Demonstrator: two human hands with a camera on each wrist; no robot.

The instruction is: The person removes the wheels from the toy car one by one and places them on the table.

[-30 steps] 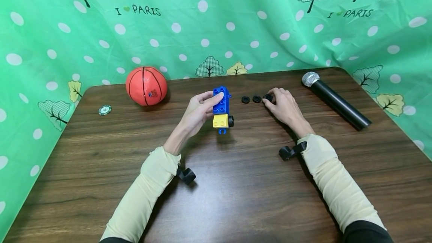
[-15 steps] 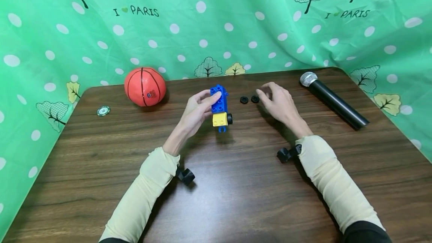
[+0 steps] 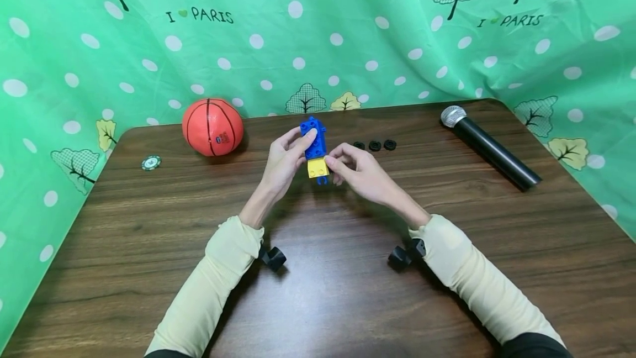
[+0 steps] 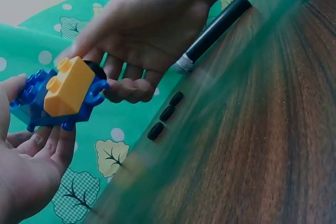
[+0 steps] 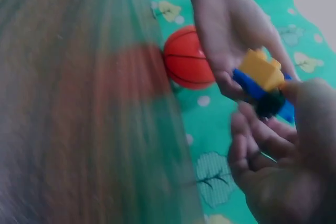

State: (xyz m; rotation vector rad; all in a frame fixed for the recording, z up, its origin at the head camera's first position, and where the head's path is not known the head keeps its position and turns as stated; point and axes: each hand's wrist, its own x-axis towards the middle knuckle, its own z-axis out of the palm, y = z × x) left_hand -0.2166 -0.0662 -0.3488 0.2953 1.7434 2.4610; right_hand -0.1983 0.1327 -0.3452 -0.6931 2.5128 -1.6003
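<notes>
My left hand [image 3: 280,164] grips a toy car [image 3: 316,151] built of blue blocks, with its thumb on the studded top. A yellow block [image 3: 317,168] sits at the car's near end, above a blue hook. In the right wrist view, a black wheel [image 5: 269,104] is on the car's side beside the yellow block. My right hand [image 3: 365,175] pinches at that wheel, thumb by the yellow block and fingers beneath. In the head view the right fingers hide this wheel. Three loose black wheels [image 3: 375,146] lie in a row on the table, the leftmost partly covered by my right hand.
A red toy basketball [image 3: 212,127] stands at the table's back left, with a green-and-white poker chip [image 3: 151,163] nearer the left edge. On the right lies a black microphone [image 3: 489,145]. Behind the brown table [image 3: 328,291] hangs a green dotted curtain [image 3: 268,4].
My right hand has left the rightmost loose wheel on the table and moved left to the car's wheel. My left hand has shifted the car slightly up and to the left.
</notes>
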